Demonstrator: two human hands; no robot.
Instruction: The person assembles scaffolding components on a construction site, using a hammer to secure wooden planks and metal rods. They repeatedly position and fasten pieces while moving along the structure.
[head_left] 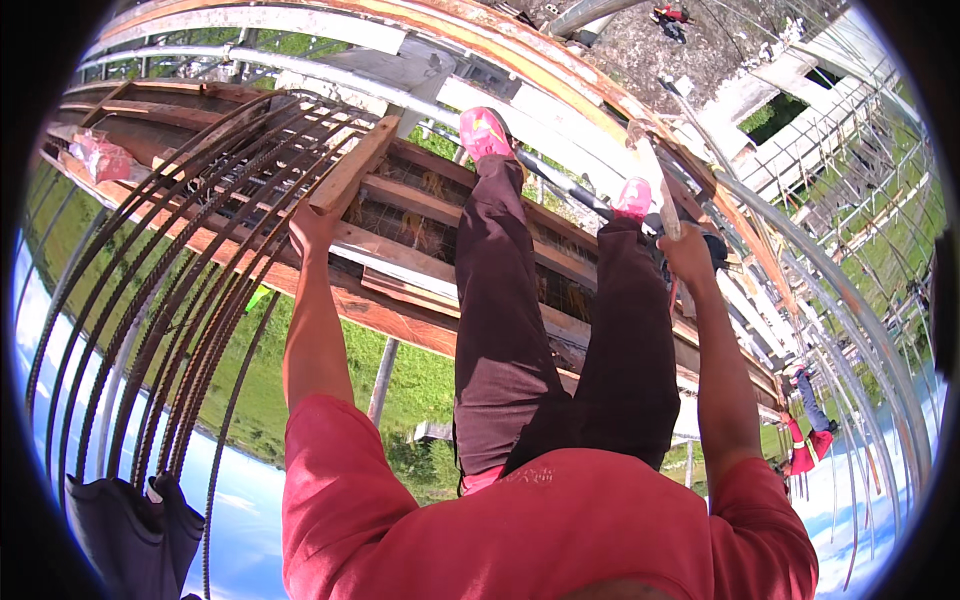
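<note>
Near timber edge (400, 318), left hand (314, 228) closed round board (358, 163); right hand (688, 252) grips seemingly wooden handle (655, 182); open grass (422, 382) beyond.

2 shoes (485, 133) are pink, the board (358, 165) brown.

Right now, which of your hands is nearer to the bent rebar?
Left. The left hand is right beside the rebar, at the lower end of a wooden board; the right hand is farther off, beyond both legs, gripping a pale stick.
</note>
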